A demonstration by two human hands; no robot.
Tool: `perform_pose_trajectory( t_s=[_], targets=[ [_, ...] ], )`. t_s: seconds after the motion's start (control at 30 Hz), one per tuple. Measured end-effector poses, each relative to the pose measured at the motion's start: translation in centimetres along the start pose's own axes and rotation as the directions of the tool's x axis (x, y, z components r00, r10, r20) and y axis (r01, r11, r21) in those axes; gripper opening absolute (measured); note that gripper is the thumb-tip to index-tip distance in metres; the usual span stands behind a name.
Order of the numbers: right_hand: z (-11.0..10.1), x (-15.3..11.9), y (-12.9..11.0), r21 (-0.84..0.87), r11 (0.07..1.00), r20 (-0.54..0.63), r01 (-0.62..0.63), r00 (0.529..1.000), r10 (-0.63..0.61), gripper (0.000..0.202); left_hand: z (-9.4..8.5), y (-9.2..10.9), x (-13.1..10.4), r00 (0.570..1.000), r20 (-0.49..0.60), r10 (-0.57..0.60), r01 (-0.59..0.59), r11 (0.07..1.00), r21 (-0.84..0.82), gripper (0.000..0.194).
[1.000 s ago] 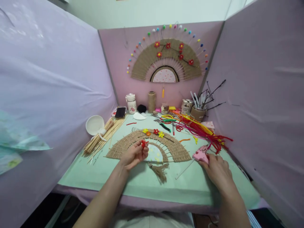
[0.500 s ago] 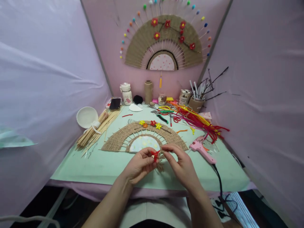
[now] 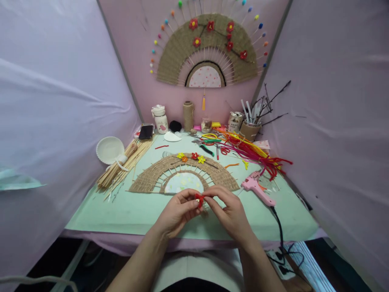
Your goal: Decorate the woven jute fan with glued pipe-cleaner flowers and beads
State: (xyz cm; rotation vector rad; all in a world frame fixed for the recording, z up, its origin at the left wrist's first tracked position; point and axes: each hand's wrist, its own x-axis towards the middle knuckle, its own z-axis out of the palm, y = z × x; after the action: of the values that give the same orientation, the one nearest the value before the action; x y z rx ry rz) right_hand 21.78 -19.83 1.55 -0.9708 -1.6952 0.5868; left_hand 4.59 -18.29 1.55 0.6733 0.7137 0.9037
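Note:
A small red pipe-cleaner flower (image 3: 199, 199) is pinched in my left hand (image 3: 181, 211), over the near part of the table. The thumb and index finger of my right hand (image 3: 226, 209) are closed on the flower's right edge. Just beyond my hands lies a woven twine fan (image 3: 148, 178) with a pale patterned half-round centre. Along its top sit several yellow, orange and red flowers (image 3: 194, 156) on a thin dark twig. The lower edge of the fan is partly hidden behind my hands.
A pink glue gun (image 3: 258, 190) lies to the right, its black cord hanging over the edge. Behind it spread red and yellow pipe cleaners (image 3: 252, 150). Pliers (image 3: 206, 149) lie behind the fan. Bundled sticks (image 3: 117, 170) and a white dish (image 3: 110, 150) are left.
My right hand has moved left, and its fingertips now meet the red flower in my left hand. The view has shifted slightly.

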Motion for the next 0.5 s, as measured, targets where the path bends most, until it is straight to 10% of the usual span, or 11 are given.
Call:
perform_pose_trajectory(
  t_s=[0.5],
  targets=[
    [0.53, -0.11, 0.36, -0.024, 0.999, -0.030, 0.031, 0.999, -0.031, 0.011, 0.66, 0.34, -0.60, 0.994, -0.100, 0.034, -0.031, 0.999, 0.027, 0.022]
  ],
)
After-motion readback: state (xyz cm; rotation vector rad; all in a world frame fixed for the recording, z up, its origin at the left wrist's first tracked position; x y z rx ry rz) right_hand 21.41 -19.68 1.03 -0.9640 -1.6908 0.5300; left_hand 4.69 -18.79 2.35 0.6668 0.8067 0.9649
